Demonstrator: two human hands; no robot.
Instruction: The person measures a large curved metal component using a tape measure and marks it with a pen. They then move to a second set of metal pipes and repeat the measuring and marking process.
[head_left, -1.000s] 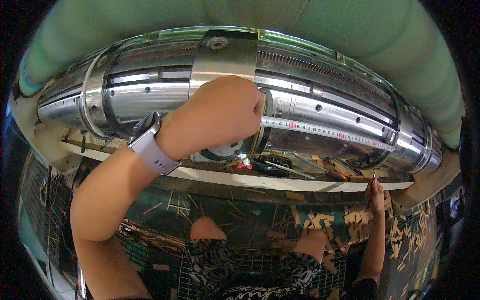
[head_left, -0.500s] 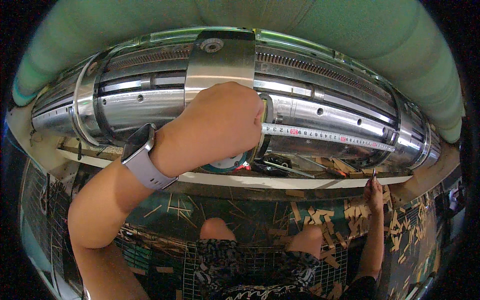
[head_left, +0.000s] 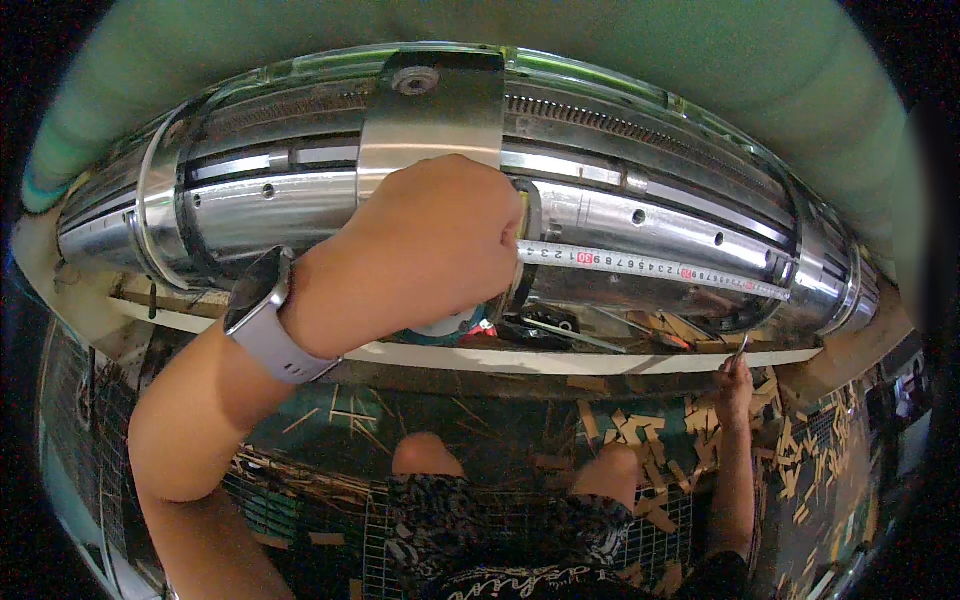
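Tape measure (head_left: 640,263), white flat marked strip, along shiny silver metal cylinder (head_left: 600,212).
Left hand (head_left: 440,215) closed over strip's left end; right hand (head_left: 734,378) grips slim metallic object (head_left: 742,346) below cylinder's right part. Strip best taut, parallel to cylinder; skew likely costs accuracy.

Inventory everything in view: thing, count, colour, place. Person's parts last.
metal cylinder: 1, silver, across upper middle
measuring tape: 1, white, along the cylinder's front
metal plate: 1, silver, on cylinder, left of centre
curved surface: 1, green, along the top
ledge: 1, whitish, below cylinder
small items: several, mixed, above ledge
loose strips: many, tan, mostly lower right
watch: 1, dark with lilac band, left wrist
shorts: 1, dark patterned, bottom centre
knees: 2, bottom centre
left hand: 1, bare, closed at tape's left end
right hand: 1, bare, lower right, gripping slim metallic object
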